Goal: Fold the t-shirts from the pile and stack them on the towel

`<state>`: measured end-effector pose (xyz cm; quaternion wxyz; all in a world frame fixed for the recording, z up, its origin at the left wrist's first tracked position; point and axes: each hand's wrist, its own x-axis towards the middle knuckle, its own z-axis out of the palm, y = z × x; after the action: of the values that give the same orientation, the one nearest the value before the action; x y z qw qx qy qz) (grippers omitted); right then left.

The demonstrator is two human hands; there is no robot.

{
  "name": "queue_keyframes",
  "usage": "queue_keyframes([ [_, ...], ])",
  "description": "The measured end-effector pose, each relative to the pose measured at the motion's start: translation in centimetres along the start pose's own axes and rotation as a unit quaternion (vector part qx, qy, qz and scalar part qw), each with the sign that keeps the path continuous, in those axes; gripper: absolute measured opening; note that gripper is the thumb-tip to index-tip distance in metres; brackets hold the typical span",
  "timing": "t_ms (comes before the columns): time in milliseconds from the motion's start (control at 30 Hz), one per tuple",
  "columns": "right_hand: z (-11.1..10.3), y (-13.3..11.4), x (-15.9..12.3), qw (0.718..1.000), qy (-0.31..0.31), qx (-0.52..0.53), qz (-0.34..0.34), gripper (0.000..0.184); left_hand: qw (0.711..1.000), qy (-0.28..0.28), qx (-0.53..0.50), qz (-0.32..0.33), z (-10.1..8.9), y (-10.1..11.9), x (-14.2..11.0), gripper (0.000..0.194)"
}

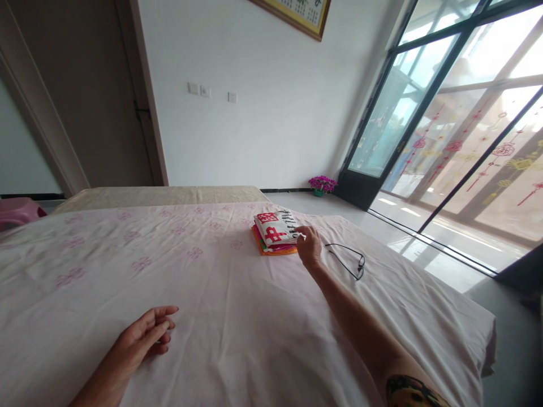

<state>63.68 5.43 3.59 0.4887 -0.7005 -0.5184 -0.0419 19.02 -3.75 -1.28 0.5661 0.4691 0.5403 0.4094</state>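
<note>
A small stack of folded items lies on the sheet-covered surface, beyond the middle. On top is a white folded bag (271, 229) with red and black printed characters. Orange, pink and green folded layers (278, 250) show beneath it. My right hand (309, 245) is at the stack's right edge, its fingers pinched on the white bag's edge; the fingertips are partly hidden. Just right of that hand, black-framed glasses (360, 265) rest with their arms unfolded. Nearer and to the left, my left hand (146, 333) is over the sheet, fingers loosely bent and apart, holding nothing.
A pale pink sheet (203, 294) with flower prints and wrinkles covers the broad surface. Its edge drops off at the right. Beyond stand a beige padded piece (169, 195), a pink plastic stool (20, 212) and a pot of purple flowers (322, 185). Glass doors (458, 113) are at right.
</note>
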Motion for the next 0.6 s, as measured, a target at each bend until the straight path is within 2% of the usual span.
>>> queue_keyframes([
  [67, 0.0, -1.3, 1.7, 0.999, -0.026, 0.007, -0.035, 0.034, 1.000, -0.019, 0.010, -0.010, 0.0, 0.3, -0.1, 0.060],
  [133, 0.7, -3.0, 3.7, 0.994, -0.081, 0.029, -0.066, 0.031, 0.999, -0.024, 0.024, -0.018, -0.1, 0.5, 0.0, 0.060],
  [267, 3.8, -5.1, 6.2, 0.979, -0.180, -0.001, -0.096, 0.032, 0.999, -0.015, 0.028, -0.017, -0.2, 0.5, 0.2, 0.063],
  [433, 7.9, -3.9, 6.1, 0.963, -0.264, -0.008, -0.046, 0.028, 0.998, 0.037, 0.036, 0.022, 0.1, 0.0, 0.0, 0.060],
  [600, 9.1, -2.1, 5.4, 0.967, -0.248, 0.051, -0.028, 0.023, 0.984, 0.091, 0.133, 0.076, -1.8, -1.1, 1.0, 0.053],
])
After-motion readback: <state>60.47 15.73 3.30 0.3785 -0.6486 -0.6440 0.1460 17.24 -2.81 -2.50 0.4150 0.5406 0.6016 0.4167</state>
